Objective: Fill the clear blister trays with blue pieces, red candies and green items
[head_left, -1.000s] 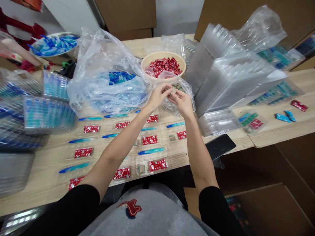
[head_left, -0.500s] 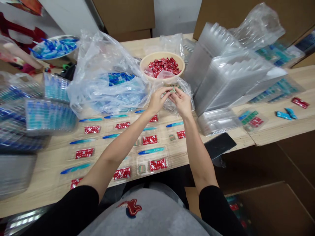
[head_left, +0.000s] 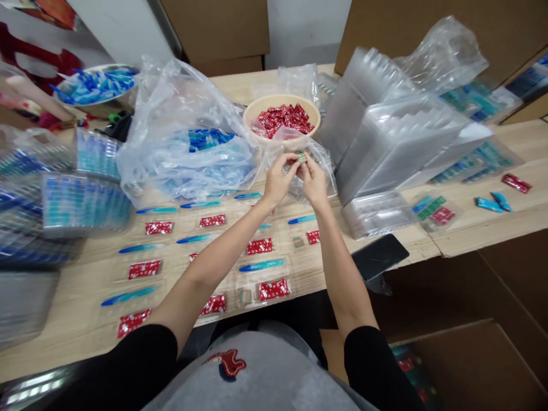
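So our two hands are together, fingertips meeting on one small greenish striped piece (head_left: 302, 157). It's up off the table, pinched between our left hand (head_left: 279, 178) and our right hand (head_left: 315, 181); too tiny to say exactly what it is, tbh. Just under our fingers there's a clear plastic bag (head_left: 296, 188), crumpled, with more greenish bits showing inside. Right behind that sits the cream bowl (head_left: 249, 121), heaped with red packets (head_left: 286, 120).

Closer to us, below our forearms, we've got rows of shallow clear trays laid out on the wooden table (head_left: 308, 277). The nearest one we can see whole has a blue-to-turquoise stick (head_left: 261, 265) along the top, a spotty red packet (head_left: 274, 289) at lower right and a striped block (head_left: 245, 296) at lower left. Our left arm hides parts of a few others.

Left of our hands is a big clear bag (head_left: 184, 108) full of blue sticks, then piles of filled packs (head_left: 85, 202), kinda blurry, with a metal bowl (head_left: 128, 98) of more sticks behind them. On our right, tall stacks of clear plastic trays (head_left: 398, 142) lean at a tilt, and a black phone (head_left: 381, 257) lies at the table's front edge. Further right: one filled tray (head_left: 443, 214), two turquoise packets (head_left: 489, 205) and a shiny red one.
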`<state>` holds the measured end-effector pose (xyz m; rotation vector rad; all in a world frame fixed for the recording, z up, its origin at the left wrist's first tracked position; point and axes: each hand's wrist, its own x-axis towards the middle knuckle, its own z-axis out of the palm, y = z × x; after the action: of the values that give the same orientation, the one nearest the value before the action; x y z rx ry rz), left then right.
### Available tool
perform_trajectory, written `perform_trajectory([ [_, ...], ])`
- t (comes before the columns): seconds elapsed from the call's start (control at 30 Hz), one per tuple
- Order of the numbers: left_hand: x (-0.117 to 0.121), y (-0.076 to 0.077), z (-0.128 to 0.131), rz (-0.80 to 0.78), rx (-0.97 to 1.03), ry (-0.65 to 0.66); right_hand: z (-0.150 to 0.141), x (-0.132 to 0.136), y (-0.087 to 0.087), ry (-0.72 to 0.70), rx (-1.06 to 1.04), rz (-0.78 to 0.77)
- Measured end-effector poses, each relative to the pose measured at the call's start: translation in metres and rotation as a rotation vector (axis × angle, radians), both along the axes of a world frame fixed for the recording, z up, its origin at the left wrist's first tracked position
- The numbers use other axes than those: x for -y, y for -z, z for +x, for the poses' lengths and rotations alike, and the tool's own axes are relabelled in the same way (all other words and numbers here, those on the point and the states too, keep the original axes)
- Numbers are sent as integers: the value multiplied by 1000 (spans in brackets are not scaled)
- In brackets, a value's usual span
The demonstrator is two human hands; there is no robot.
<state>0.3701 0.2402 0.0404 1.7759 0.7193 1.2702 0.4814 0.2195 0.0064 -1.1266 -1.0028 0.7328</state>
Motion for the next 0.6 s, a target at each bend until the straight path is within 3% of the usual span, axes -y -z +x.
perform_trajectory([
  [0.13, -4, 5, -6, 75, -18, -2, 2, 7, -5, -141, -73, 33],
  [0.37, -15, 2, -13, 133, -20, 87, 0, 22, -23, -138, -130, 68],
  [0.47, -10, -7, -22, 169, -46, 91, -4, 38, -40, -133, -58, 94],
  [0.6, 20, -34, -53, 360, -128, 118, -18, 80, -70, -197, 26, 152],
])
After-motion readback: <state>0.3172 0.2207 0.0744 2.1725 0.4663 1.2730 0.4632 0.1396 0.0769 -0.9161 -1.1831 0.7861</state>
